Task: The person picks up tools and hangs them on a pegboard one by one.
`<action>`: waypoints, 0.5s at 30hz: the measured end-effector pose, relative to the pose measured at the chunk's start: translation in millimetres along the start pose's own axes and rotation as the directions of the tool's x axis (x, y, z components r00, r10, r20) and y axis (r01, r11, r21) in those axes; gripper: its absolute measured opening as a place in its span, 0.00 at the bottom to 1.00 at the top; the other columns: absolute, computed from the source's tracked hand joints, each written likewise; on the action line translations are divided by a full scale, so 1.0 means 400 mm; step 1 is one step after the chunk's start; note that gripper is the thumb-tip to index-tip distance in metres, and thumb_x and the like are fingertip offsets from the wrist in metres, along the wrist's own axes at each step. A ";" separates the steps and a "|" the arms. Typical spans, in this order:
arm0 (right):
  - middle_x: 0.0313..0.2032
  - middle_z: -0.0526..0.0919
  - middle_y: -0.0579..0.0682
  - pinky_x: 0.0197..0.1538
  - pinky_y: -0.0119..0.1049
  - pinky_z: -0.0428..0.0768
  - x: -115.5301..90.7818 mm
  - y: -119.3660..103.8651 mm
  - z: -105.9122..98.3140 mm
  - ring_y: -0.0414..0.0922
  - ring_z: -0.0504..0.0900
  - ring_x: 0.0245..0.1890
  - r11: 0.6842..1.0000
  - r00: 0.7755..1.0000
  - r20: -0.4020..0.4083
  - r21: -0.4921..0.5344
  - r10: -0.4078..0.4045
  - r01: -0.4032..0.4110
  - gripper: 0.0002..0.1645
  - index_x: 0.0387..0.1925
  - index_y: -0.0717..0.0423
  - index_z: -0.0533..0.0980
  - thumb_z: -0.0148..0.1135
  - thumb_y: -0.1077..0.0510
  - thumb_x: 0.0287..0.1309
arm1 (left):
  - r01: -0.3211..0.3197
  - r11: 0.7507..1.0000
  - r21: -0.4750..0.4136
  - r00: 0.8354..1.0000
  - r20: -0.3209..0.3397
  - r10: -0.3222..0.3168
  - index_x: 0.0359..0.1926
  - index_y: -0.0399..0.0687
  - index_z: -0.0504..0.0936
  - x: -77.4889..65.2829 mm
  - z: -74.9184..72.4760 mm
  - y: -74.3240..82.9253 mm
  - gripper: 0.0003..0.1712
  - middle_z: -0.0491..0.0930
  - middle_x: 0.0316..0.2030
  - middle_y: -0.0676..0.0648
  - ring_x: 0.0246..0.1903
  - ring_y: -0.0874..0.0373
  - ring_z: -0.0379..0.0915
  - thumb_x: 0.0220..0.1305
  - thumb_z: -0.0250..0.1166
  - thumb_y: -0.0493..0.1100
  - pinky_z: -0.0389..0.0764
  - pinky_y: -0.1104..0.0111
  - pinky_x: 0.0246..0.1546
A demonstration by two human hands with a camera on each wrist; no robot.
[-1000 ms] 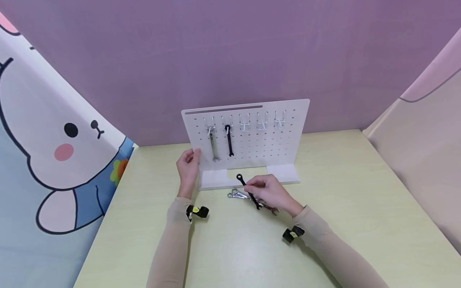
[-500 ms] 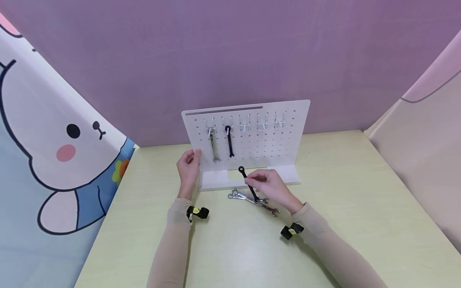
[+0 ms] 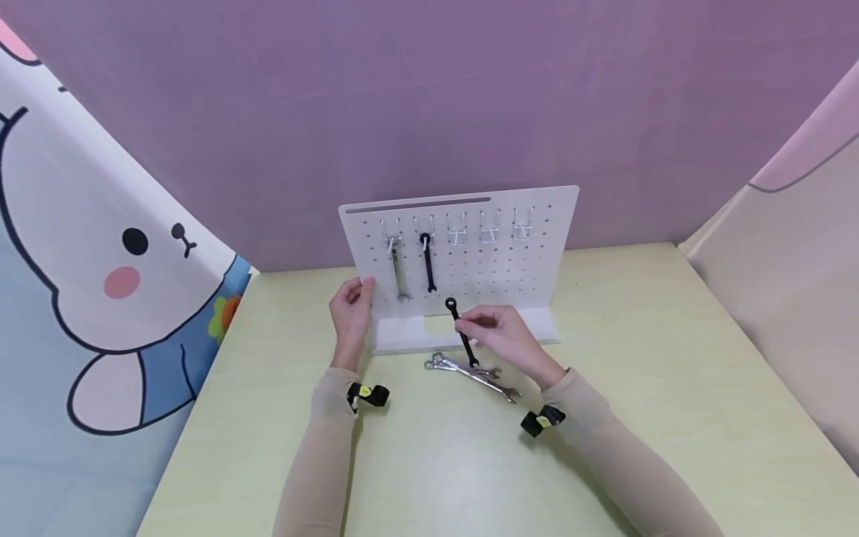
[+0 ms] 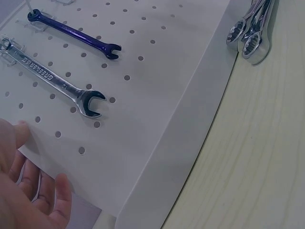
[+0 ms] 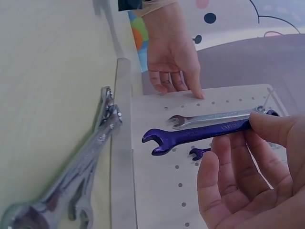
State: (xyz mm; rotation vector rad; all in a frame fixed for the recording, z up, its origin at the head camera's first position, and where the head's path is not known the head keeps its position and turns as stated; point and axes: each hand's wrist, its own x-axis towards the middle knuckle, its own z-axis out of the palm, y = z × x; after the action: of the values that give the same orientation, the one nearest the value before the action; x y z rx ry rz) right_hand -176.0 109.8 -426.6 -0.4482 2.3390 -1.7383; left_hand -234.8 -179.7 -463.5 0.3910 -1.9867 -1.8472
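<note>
My right hand (image 3: pixel 505 337) pinches a dark combination wrench (image 5: pixel 195 135) between thumb and fingers, ring end up and open end slanting down. It looks black in the head view, purple-blue in the right wrist view. My left hand (image 3: pixel 350 317) holds the left edge of a white pegboard (image 3: pixel 496 276), thumb at the front face and the other fingers around behind. On the board's two leftmost hooks hang a silver wrench (image 4: pixel 57 81) and a dark wrench (image 4: pixel 76 34). Several silver wrenches (image 3: pixel 470 373) lie crossed on the table, just below the right hand.
Three bare wire hooks (image 3: pixel 490 227) stick out at the board's upper right. The board's foot (image 3: pixel 403 335) lies on the pale wooden table (image 3: pixel 429 462), with a cut-out at its middle. A purple cloth (image 3: pixel 429 112) stands behind, and a cartoon-printed cloth (image 3: pixel 168 313) on the left.
The right hand has lifted the dark wrench up toward the board, away from the silver wrenches, and its lower end has swung left. The left hand stays at the board's edge.
</note>
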 end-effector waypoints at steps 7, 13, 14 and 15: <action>0.48 0.91 0.58 0.46 0.36 0.89 0.011 -0.017 -0.011 0.45 0.88 0.43 1.000 1.000 -0.017 0.014 -0.002 0.002 0.17 0.53 0.63 0.85 0.68 0.53 0.73 | 0.000 1.000 0.006 1.000 -0.002 0.000 0.53 0.36 0.86 0.001 0.001 0.002 0.19 0.83 0.31 0.60 0.34 0.67 0.76 0.74 0.71 0.49 0.78 0.78 0.36; 0.49 0.90 0.58 0.45 0.35 0.89 0.024 -0.025 -0.020 0.45 0.87 0.45 1.000 0.999 -0.041 0.026 -0.006 0.007 0.20 0.55 0.66 0.84 0.66 0.53 0.74 | -0.007 1.000 -0.001 1.000 0.001 0.007 0.52 0.36 0.87 0.002 0.004 -0.002 0.18 0.82 0.31 0.61 0.33 0.67 0.76 0.74 0.70 0.48 0.78 0.78 0.35; 0.50 0.90 0.58 0.45 0.35 0.89 0.027 -0.027 -0.022 0.45 0.87 0.45 1.000 0.999 -0.045 0.029 -0.005 0.007 0.20 0.55 0.66 0.84 0.66 0.53 0.74 | -0.009 1.000 -0.002 1.000 0.000 0.009 0.52 0.36 0.87 0.002 0.004 -0.002 0.18 0.82 0.31 0.61 0.33 0.67 0.76 0.74 0.70 0.48 0.78 0.78 0.35; 0.50 0.90 0.58 0.45 0.36 0.89 0.029 -0.029 -0.023 0.46 0.87 0.45 0.999 0.999 -0.048 0.033 -0.004 0.005 0.19 0.55 0.65 0.84 0.66 0.53 0.74 | -0.011 1.000 -0.002 1.000 -0.001 0.011 0.52 0.36 0.87 0.003 0.004 -0.003 0.18 0.82 0.30 0.61 0.33 0.67 0.76 0.74 0.70 0.47 0.78 0.79 0.35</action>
State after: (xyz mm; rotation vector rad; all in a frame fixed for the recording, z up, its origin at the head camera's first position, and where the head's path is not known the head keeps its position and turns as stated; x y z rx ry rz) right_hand -188.5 110.9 -412.4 -0.4108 2.3394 -1.8070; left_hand -236.7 -178.8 -464.7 0.3788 -1.9823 -1.8420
